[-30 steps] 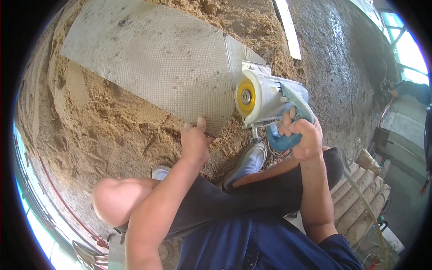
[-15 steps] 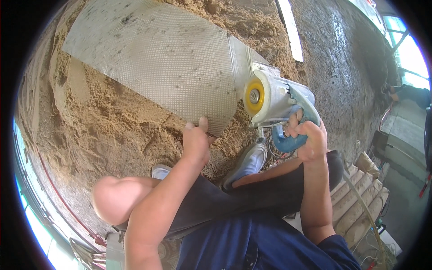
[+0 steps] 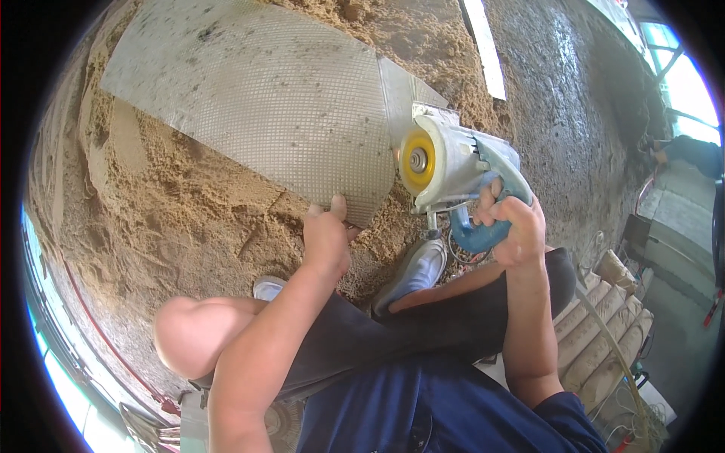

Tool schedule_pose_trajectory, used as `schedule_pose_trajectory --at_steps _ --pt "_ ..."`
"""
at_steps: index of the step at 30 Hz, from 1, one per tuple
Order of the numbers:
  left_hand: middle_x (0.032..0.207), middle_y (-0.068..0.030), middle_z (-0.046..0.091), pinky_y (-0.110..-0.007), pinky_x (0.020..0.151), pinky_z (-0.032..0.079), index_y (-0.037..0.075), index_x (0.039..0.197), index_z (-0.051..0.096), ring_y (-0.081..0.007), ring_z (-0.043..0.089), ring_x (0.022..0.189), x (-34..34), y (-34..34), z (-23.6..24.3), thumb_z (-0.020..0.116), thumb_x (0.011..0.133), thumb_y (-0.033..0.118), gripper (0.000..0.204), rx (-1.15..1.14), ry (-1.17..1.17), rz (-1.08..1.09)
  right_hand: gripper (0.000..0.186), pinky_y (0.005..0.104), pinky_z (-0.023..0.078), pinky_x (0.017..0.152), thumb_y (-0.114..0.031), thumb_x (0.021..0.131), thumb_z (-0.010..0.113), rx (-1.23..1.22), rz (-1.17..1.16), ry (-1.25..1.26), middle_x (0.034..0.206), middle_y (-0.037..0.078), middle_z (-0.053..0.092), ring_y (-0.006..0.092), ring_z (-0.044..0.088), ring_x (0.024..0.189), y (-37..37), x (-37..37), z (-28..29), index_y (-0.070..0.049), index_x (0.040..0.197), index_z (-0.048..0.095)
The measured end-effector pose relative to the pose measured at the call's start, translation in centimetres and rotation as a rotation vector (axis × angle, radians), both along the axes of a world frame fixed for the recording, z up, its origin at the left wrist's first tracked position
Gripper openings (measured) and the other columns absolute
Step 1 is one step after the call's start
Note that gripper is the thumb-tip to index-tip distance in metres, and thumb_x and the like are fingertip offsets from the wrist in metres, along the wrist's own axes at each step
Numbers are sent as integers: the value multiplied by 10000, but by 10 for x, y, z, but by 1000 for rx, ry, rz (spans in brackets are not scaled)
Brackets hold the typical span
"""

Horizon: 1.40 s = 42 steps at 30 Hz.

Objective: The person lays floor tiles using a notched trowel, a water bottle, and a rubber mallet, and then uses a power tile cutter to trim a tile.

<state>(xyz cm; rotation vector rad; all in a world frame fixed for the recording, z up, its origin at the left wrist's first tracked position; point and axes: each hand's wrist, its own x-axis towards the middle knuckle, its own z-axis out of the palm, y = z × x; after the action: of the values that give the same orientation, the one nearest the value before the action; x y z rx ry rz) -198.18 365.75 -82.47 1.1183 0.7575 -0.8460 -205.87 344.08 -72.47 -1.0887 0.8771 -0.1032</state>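
Observation:
A large grey tile (image 3: 257, 98) with a gridded face lies tilted across the sand ahead of me, its near right end cut at an angle. My left hand (image 3: 328, 240) is closed on its near corner, thumb and finger on the edge. My right hand (image 3: 519, 232) wraps round the blue handle of a handheld circular tile saw (image 3: 447, 162) with a silver body and a yellow round hub. The saw is up against the tile's right end, where a small orange glint shows. Its blade is hidden. A smooth, pale piece (image 3: 404, 89) borders the tile's right end.
Loose sand (image 3: 189, 181) surrounds the tile. A white strip (image 3: 485, 49) lies at the far right, beside wet dark flooring (image 3: 566, 98). My shoe (image 3: 415, 272) is close below the saw. Stacked sacks (image 3: 604, 325) and a hose stand at right; another person's arm (image 3: 683, 157) shows there.
The saw in my right hand has moved slightly left and away from me along the tile's end. My left hand keeps its hold on the corner; the tile appears slightly further left.

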Motion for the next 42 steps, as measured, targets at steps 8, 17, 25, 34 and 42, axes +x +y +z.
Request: schedule_pose_trajectory --at_steps 8,17,25,34,42 --pt "1221 -176 551 -476 907 502 -17 1212 413 -304 593 1078 0 0 -1 443 1010 158 268 -4 -18 14 180 312 395 614 12 657 495 -35 9 -25 677 70 482 170 450 611 -6 -3 2 -16 832 530" --pt "1228 -168 548 -464 900 510 -16 1221 414 -294 588 1091 -1 -1 -2 449 1009 152 273 -30 -16 21 162 302 386 611 14 656 498 -29 9 -28 675 79 492 169 445 609 -1 1 4 -21 812 525" --pt "1224 -162 550 -464 897 500 -11 1226 415 -295 589 1084 0 0 0 460 1006 164 284 46 4 -24 176 300 389 615 3 650 505 -72 23 -1 674 81 495 172 451 612 -3 1 1 -16 823 531" --pt "1214 -145 558 -465 876 500 18 1231 419 -288 598 1054 0 0 0 476 1001 167 280 -3 23 26 178 294 387 609 21 641 498 -66 59 -32 674 79 496 167 452 603 -5 0 4 -17 813 531" --pt "1196 -139 566 -448 846 510 15 1211 428 -271 602 1045 0 0 -1 479 999 165 265 29 16 13 191 292 389 604 30 628 499 -65 66 4 674 82 504 165 454 595 -1 1 4 -17 810 532"
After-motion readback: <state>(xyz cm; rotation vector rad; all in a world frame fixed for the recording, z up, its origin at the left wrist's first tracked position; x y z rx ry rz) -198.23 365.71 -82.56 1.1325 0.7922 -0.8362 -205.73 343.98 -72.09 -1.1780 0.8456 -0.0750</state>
